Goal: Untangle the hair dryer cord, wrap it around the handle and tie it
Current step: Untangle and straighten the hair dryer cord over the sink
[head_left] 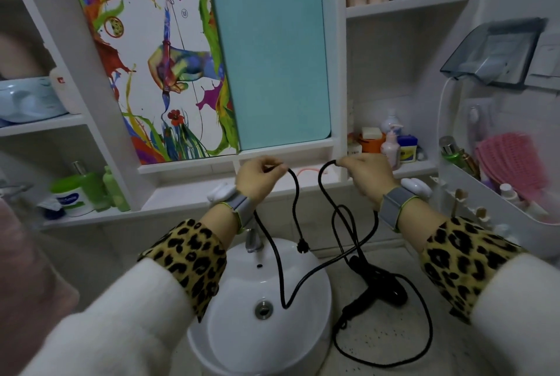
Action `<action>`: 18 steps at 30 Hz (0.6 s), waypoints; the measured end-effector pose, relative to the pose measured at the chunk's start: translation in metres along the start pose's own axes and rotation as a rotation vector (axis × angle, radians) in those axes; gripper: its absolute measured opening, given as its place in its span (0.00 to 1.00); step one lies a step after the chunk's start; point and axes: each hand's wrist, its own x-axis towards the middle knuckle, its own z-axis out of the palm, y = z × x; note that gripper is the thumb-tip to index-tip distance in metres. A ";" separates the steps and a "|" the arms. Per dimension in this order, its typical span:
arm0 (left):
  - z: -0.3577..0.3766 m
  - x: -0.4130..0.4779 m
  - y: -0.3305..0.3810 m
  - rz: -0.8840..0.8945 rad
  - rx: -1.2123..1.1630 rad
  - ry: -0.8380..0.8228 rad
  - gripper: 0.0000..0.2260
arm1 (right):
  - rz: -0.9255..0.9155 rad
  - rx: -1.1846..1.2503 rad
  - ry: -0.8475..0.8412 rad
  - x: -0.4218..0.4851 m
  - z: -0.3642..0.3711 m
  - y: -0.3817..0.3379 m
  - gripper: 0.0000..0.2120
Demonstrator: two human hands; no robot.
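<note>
A black hair dryer lies on the speckled counter to the right of the basin. Its black cord runs up in loops to both raised hands. My left hand pinches the cord near its free end, and the plug dangles below over the basin. My right hand pinches another stretch of cord, which drops and crosses itself in a loop above the dryer. A long slack loop hangs into the basin and another lies on the counter.
A round white basin with a chrome tap sits below my hands. White shelves hold bottles and green jars. A white caddy with a pink brush stands at the right.
</note>
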 end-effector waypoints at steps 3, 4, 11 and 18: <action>0.007 -0.001 0.003 -0.002 -0.047 -0.302 0.30 | -0.086 0.049 -0.220 -0.009 0.004 -0.015 0.06; 0.010 -0.002 0.005 0.036 -0.012 -0.366 0.30 | -0.132 0.044 -0.285 -0.012 0.006 -0.019 0.06; 0.028 -0.006 0.018 -0.102 -0.190 -0.194 0.19 | -0.316 -0.022 -0.242 -0.008 0.005 -0.012 0.14; 0.005 0.000 0.017 -0.289 -0.463 -0.098 0.18 | -0.208 -0.362 -0.302 -0.032 0.005 0.045 0.21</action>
